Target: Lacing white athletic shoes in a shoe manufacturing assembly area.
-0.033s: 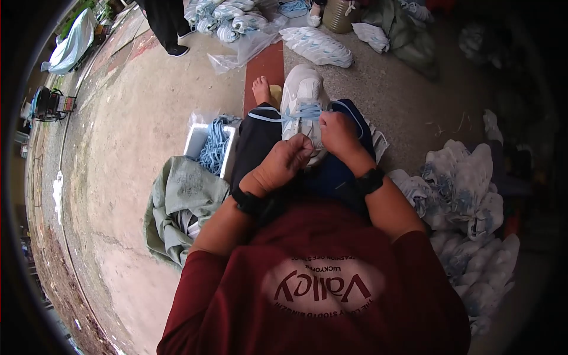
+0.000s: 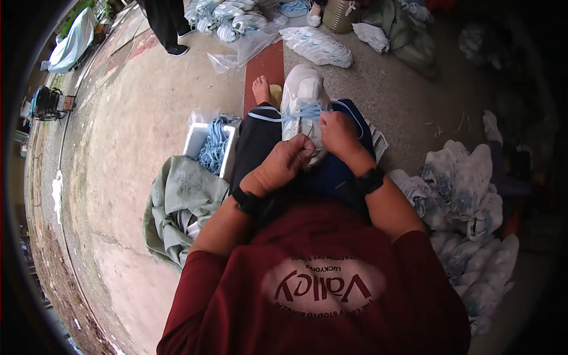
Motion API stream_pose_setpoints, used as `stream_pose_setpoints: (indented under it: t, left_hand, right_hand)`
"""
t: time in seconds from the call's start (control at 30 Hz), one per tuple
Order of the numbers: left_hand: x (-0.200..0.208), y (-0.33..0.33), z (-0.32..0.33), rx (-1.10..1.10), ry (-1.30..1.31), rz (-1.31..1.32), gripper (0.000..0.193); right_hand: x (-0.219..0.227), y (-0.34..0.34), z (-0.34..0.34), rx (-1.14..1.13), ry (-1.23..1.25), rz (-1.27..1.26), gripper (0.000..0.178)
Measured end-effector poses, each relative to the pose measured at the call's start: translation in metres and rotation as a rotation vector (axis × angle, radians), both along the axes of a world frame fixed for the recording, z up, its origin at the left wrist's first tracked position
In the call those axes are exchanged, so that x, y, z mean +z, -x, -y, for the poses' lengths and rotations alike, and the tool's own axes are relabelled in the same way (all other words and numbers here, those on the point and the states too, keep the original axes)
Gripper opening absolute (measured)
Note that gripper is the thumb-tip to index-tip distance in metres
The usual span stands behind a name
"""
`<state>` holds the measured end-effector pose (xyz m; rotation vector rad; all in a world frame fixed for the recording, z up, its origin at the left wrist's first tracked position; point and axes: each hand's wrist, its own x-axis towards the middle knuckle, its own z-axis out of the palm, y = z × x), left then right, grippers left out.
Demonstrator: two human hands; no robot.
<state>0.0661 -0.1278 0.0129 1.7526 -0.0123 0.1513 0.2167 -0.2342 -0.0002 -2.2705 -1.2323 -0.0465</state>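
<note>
A white sneaker [image 2: 306,89] rests on my lap, its toe pointing away from me. Light blue shoelace [image 2: 307,111] crosses its upper rows, with one loose end looping out over my left thigh and another along my right. At the shoe's near end, by the opening, my left hand [image 2: 287,157] is closed in a pinch; what sits between its fingertips is too small to tell. Along the right side of the lacing, my right hand [image 2: 339,133] is closed, fingertips pinching the lace close to the eyelets.
On my left stand a white foam box [image 2: 195,141] of blue laces and a grey-green sack [image 2: 183,195]. White shoes [image 2: 458,177] are heaped on my right. More shoes [image 2: 316,46] lie ahead, near plastic sheeting [image 2: 242,56]. A person in dark trousers [image 2: 165,23] stands ahead-left.
</note>
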Motion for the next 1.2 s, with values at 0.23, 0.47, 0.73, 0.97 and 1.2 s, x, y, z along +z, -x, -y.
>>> stream_pose_setpoints:
  t: [0.23, 0.47, 0.73, 0.97, 1.2]
  left_hand:
    - [-0.007, 0.001, -0.002, 0.031, 0.017, 0.005, 0.011]
    - [-0.011, 0.001, -0.004, 0.019, -0.005, 0.043, 0.01]
    - [-0.01, 0.003, 0.002, 0.019, -0.034, 0.036, 0.007]
    - [-0.004, -0.002, -0.017, 0.358, -0.353, 0.229, 0.016]
    - [-0.024, -0.021, -0.029, 0.481, -0.57, 0.033, 0.022]
  right_hand:
    - [0.01, -0.002, -0.007, 0.086, 0.167, -0.005, 0.005]
    - [-0.004, 0.012, -0.006, 0.068, 0.056, 0.223, 0.005]
    - [-0.019, 0.014, -0.013, 0.13, -0.125, 0.381, 0.007]
    - [-0.023, 0.008, 0.003, 0.073, -0.31, -0.042, 0.006]
    - [-0.026, 0.009, -0.011, 0.07, -0.368, -0.014, 0.006]
